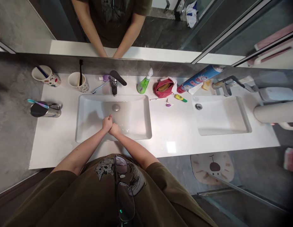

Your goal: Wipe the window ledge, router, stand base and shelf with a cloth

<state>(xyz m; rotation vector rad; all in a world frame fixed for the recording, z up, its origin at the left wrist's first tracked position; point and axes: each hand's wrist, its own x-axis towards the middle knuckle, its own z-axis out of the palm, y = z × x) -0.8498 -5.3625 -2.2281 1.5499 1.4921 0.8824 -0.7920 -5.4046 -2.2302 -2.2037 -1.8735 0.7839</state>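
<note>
Over the left sink (141, 121), my left hand (107, 123) and my right hand (114, 129) press together. Both have curled fingers. Whatever may lie inside them is hidden. Some water with small bubbles or splashes shows in the basin just right of my hands. A round drain plug (116, 107) sits beyond them, and the dark faucet (114, 85) stands behind it at the basin's back edge. Neither hand touches the faucet.
Behind the sink are a toothbrush (99, 88), a cup (83, 85) with a black toothbrush, and a green bottle (143, 85). Rightward lie a red pouch (162, 91), a yellow-green tube (180, 98), a blue can (199, 78) and a second sink (222, 130). A metal cup (54, 112) stands left.
</note>
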